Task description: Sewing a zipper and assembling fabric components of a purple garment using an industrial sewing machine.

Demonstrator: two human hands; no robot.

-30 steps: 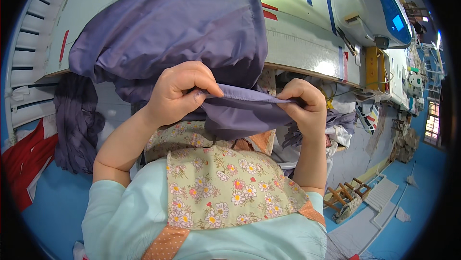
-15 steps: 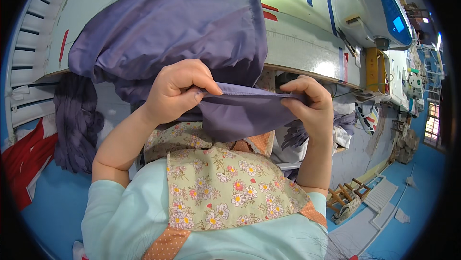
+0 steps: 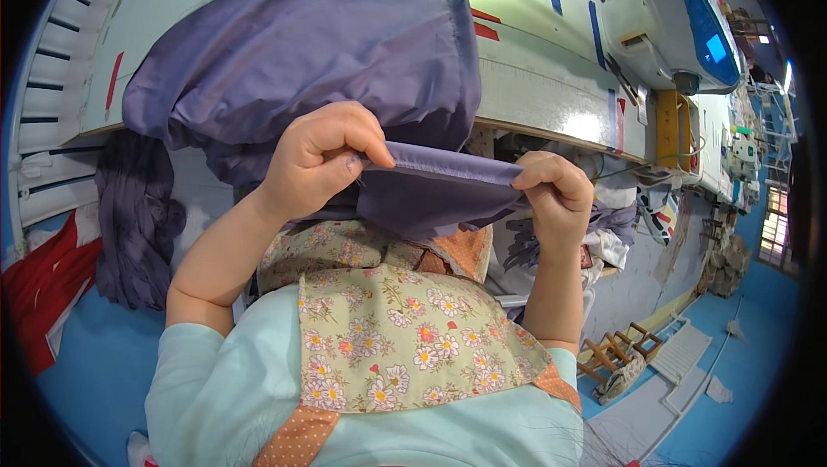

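Note:
A stitched edge of purple fabric [image 3: 452, 167] is stretched between my hands in front of the table. My left hand [image 3: 332, 157] pinches one end of this edge between thumb and forefinger. At the other end, my right hand [image 3: 556, 191] grips it the same way. The edge slopes slightly down toward the right, with loose cloth hanging below it over my flowered apron [image 3: 413, 338]. The rest of the purple cloth lies in a big rumpled heap on the tabletop beyond my left hand.
A sewing machine [image 3: 672, 19] with a small lit screen stands on the pale table [image 3: 551, 96] at the right. Dark purple cloth [image 3: 138, 217] and red cloth [image 3: 52, 286] hang at the left. A wooden stool [image 3: 616, 355] is on the blue floor at the right.
The stretched edge has turned so its folded hem band shows broader. My right hand has shifted slightly down and left, its fingers more closed over the cloth. My left hand barely moved.

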